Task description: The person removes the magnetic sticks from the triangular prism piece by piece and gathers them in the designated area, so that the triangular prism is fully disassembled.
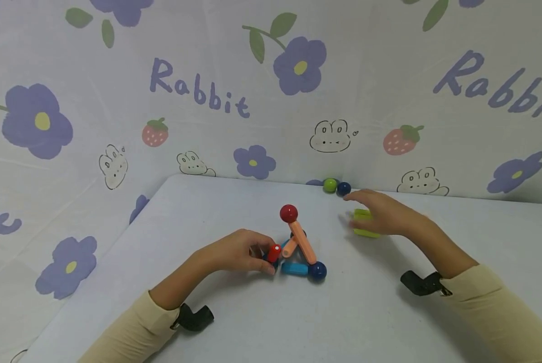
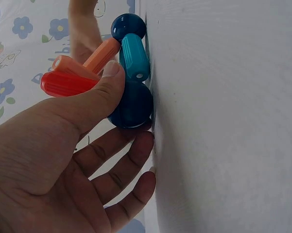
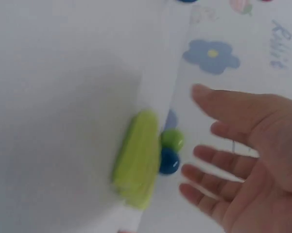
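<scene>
My left hand [image 1: 241,252] pinches a dark blue ball [image 2: 132,108] of a magnetic stick-and-ball construction, thumb on one side and fingers on the other. A red stick [image 1: 274,253] points up beside the thumb. From the held ball a blue stick [image 1: 295,268] leads to another dark blue ball [image 1: 317,271]. A long orange stick [image 1: 303,243] slants from there to a raised red ball [image 1: 289,213]. A second orange stick [image 1: 290,247] lies inside the frame. My right hand [image 1: 384,212], fingers spread and holding nothing, hovers over several lime-green sticks [image 3: 136,160].
A light green ball [image 1: 329,185] and a navy ball [image 1: 344,189] sit side by side at the back edge of the white table [image 1: 366,322]. Behind it hangs a printed cloth [image 1: 361,91] with flowers and rabbits.
</scene>
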The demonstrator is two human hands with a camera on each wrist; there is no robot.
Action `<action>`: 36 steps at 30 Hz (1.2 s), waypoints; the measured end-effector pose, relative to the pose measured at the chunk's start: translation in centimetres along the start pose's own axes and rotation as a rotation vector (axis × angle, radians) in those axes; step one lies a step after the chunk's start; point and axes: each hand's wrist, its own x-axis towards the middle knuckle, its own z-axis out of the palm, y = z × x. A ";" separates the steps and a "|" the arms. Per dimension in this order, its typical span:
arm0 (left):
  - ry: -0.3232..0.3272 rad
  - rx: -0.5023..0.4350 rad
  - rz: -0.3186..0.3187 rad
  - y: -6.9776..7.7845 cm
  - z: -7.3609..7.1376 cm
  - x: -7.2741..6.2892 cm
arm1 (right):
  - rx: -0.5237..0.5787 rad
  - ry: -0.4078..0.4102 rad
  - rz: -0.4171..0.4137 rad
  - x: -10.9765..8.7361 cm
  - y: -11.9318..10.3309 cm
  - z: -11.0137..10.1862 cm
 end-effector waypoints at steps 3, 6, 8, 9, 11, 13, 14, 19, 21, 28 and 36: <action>-0.004 -0.002 0.002 -0.1 0.0 0.1 | 0.057 0.072 -0.117 0.8 -2.6 -0.1; -0.007 -0.010 0.005 -0.2 0.0 0.1 | 0.079 0.098 -0.220 1.9 -6.0 0.0; -0.005 -0.019 0.012 -0.2 -0.1 0.1 | 0.051 0.093 -0.252 2.7 -8.3 0.1; -0.004 -0.023 0.017 -0.2 -0.1 0.1 | 0.031 0.090 -0.263 3.1 -9.4 0.3; -0.004 -0.030 0.025 -0.2 -0.2 0.1 | -0.019 0.082 -0.281 3.8 -11.3 0.7; -0.005 -0.035 0.024 -0.2 -0.2 0.0 | -0.077 0.074 -0.295 4.2 -12.6 1.2; -0.007 -0.038 0.020 -0.2 -0.2 0.0 | -0.100 0.071 -0.299 4.4 -13.0 1.4; -0.013 -0.046 0.013 0.0 -0.2 -0.1 | -0.181 0.059 -0.281 4.7 -13.6 1.9; -0.011 -0.042 0.018 0.0 -0.2 -0.1 | -0.227 0.051 -0.266 4.8 -13.6 1.8; -0.003 -0.032 0.032 -0.1 -0.2 -0.1 | -0.466 0.001 -0.255 4.9 -13.2 2.5; -0.004 -0.022 0.028 -0.3 -0.1 0.0 | -0.056 0.030 -0.202 5.6 -11.3 2.6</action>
